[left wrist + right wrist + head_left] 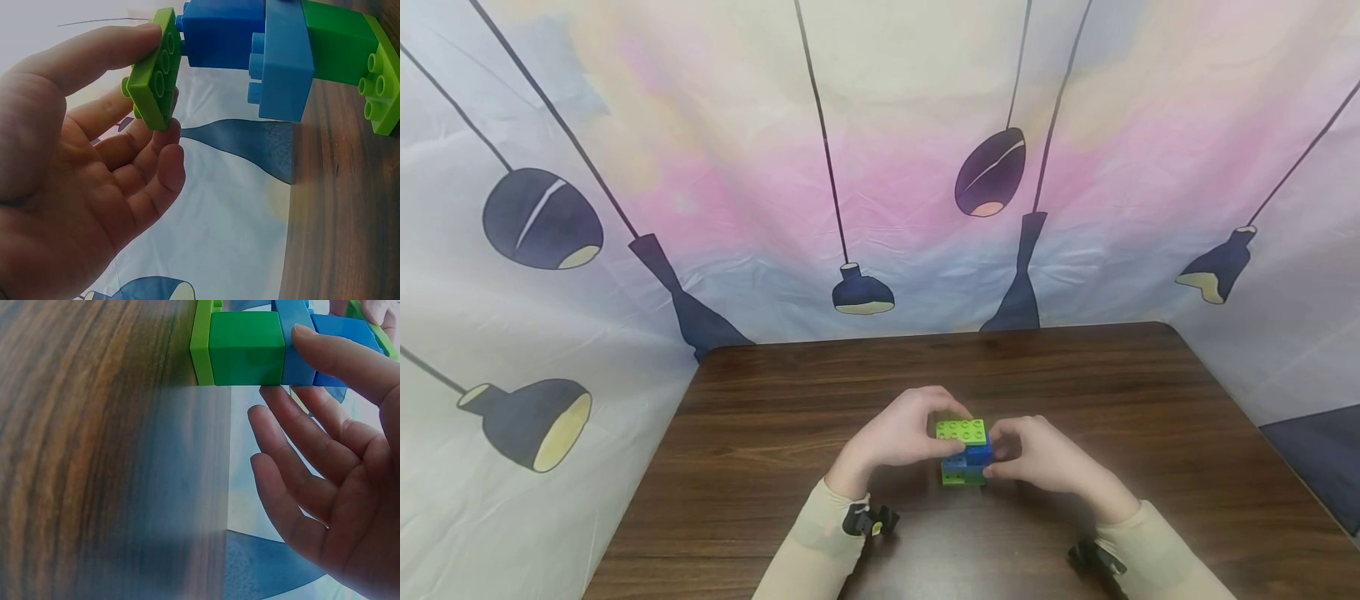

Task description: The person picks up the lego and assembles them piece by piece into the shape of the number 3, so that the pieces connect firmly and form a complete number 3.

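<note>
A stack of toy building blocks stands upright on the brown table. Its lowest piece is a lime green plate, with a green block above it, then a light blue block and a dark blue block. With thumb and fingers, my left hand pinches another lime green plate at the top, tilted against the dark blue block's studs. My right hand grips the stack from the right, its thumb on the light blue block; the other fingers are on the far side, partly hidden.
The dark wooden table reaches back to a fabric backdrop printed with hanging lamps. Small black devices are strapped on both wrists, over the light sleeves.
</note>
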